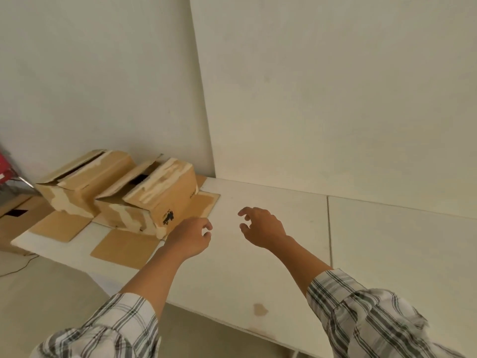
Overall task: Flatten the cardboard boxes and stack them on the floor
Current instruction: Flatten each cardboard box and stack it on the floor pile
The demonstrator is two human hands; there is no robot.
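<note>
- Your plaid sleeves [111, 329] enter at the bottom edge, and both forearms reach out over the white bench [284, 267].
- Left hand [189, 236]: it holds nothing. The fingers [207, 225] are loosely curled, just beside the nearer cardboard box [160, 200]. Contact cannot be confirmed.
- Right hand [262, 227]: it is over bare bench and grips nothing, with fingers [245, 211] spread and bent.
- The nearer cardboard box stands unflattened at the bench's left end. Its lower flaps are splayed flat on the surface and its top flaps are partly open.
- The second cardboard box [85, 177] stands just beyond it, also unflattened, close to the wall [103, 73].
</note>
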